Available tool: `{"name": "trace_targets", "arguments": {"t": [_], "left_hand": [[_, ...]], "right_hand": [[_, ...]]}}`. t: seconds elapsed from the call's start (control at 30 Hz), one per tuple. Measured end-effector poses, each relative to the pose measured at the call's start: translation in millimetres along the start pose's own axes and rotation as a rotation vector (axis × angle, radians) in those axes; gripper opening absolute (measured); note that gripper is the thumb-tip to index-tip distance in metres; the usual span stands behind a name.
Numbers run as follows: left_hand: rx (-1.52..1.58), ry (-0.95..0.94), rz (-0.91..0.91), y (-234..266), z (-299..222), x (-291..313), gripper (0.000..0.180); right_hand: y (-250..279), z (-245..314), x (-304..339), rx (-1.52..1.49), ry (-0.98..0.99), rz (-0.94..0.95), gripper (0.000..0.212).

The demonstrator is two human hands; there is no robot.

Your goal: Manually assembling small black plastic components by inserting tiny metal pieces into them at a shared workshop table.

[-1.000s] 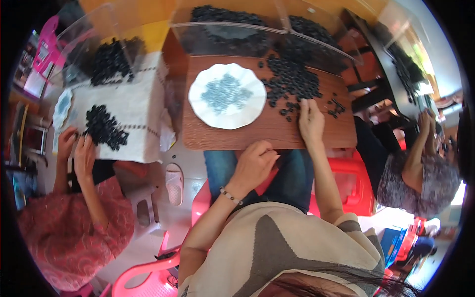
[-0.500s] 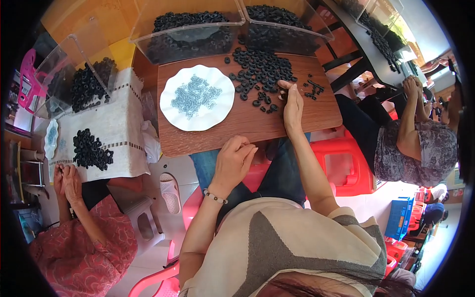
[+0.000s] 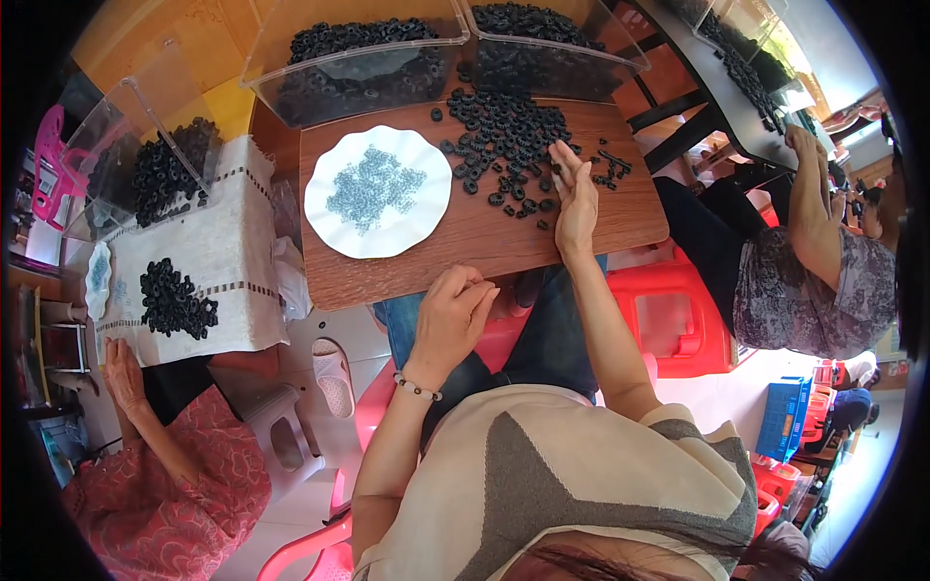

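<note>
My right hand [image 3: 577, 208] rests on its edge on the brown wooden table, fingers stretched out, beside a pile of small black ring-shaped parts [image 3: 504, 136]. Several loose black rings lie just left of its palm. My left hand [image 3: 449, 315] is over my lap at the table's near edge, its fingers curled inward; whatever they may hold is hidden. A white scalloped plate [image 3: 325, 218] stands left of the pile, with many tiny clear bluish pieces [image 3: 376, 189] spread on it.
Two clear bins [image 3: 363, 82] of black parts stand along the table's far edge. Small black scraps [image 3: 610, 167] lie right of my right hand. A co-worker [image 3: 170, 465] sits left at a cloth-covered table [image 3: 247, 232]; another person [image 3: 814, 281] sits right. A red stool [image 3: 668, 315] stands beside me.
My right hand's fingers have straightened, and several rings beside it have shifted slightly. My left hand stays nearly in place. The left co-worker's hands have moved down toward the table's edge.
</note>
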State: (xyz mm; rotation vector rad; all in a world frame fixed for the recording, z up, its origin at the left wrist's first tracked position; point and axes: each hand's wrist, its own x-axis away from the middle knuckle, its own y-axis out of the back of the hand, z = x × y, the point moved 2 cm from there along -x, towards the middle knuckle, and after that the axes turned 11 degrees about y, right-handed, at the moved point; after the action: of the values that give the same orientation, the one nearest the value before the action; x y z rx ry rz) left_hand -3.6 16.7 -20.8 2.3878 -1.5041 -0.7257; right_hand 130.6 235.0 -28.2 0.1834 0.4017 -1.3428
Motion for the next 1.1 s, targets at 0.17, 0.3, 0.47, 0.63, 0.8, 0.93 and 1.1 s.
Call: {"name": "trace_targets", "arguments": {"t": [0.17, 0.3, 0.47, 0.63, 0.8, 0.93, 1.1], "left_hand": [[-0.009, 0.008, 0.005, 0.3, 1.5, 0.2, 0.010], [-0.015, -0.003, 0.004, -0.9, 2.2, 0.1, 0.010], [-0.033, -0.006, -0.007, -0.1, 2.4, 0.3, 0.010], [-0.033, -0.006, -0.011, 1.5, 0.6, 0.0, 0.009], [-0.027, -0.010, -0.033, -0.5, 0.9, 0.3, 0.008], [-0.037, 0.005, -0.027, -1.3, 2.1, 1.9, 0.008], [-0.055, -0.041, -0.081, -0.7, 0.0, 1.4, 0.010]], "right_hand": [[-1.8, 6.5, -0.1, -0.037, 0.011, 0.007, 0.070], [3.2, 5.8, -1.0, -0.141, 0.015, -0.037, 0.069], [17.8, 4.0, 5.2, -0.328, 0.008, -0.163, 0.064], [39.5, 11.0, 20.2, -0.272, -0.009, -0.195, 0.052], [52.7, 16.5, 31.9, -0.102, -0.002, -0.105, 0.026], [46.9, 27.5, 46.2, 0.311, 0.039, 0.107, 0.011], [34.1, 49.7, 55.8, 0.686, 0.261, 0.317, 0.025]]}}
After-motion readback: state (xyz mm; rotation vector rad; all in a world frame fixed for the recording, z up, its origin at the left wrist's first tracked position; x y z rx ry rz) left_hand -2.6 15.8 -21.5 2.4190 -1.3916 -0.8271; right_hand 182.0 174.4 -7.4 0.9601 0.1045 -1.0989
